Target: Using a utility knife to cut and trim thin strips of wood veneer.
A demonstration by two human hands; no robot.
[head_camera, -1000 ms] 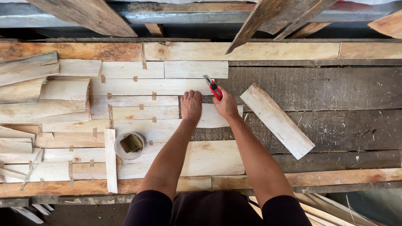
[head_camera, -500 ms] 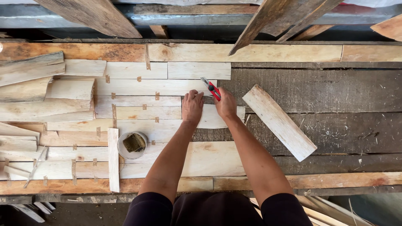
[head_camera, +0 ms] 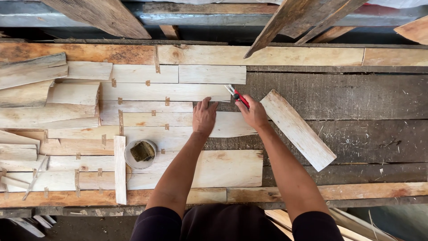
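Overhead, a person leans over a long wooden workbench (head_camera: 339,96) covered on its left half with pale thin wood sheets. Left hand (head_camera: 204,117) lies flat, palm down, fingers slightly spread, pressing on a pale wood strip (head_camera: 232,125) with a curved end that runs across the middle of the bench. Right hand (head_camera: 255,114) is curled in a fist-like grip around a red-handled cutter (head_camera: 237,94), fingers pressed together around the handle; the tip points up and left, near the lower edge of the sheet above. Cannot tell whether the tip touches the wood. Both hands sit close together, just apart.

Just right of the right hand a loose plank (head_camera: 298,129) lies diagonally on the dark bare part of the bench, not touched. Below the hands sits a wider pale sheet (head_camera: 223,168). Left of the left forearm a small round tub (head_camera: 139,153) stands on the sheets, with something dark and greenish inside. A narrow upright slat (head_camera: 120,169) lies just beside the tub. Small brownish tape pieces (head_camera: 153,113) bridge the seams between sheets. Rougher boards (head_camera: 31,73) are stacked at far left.
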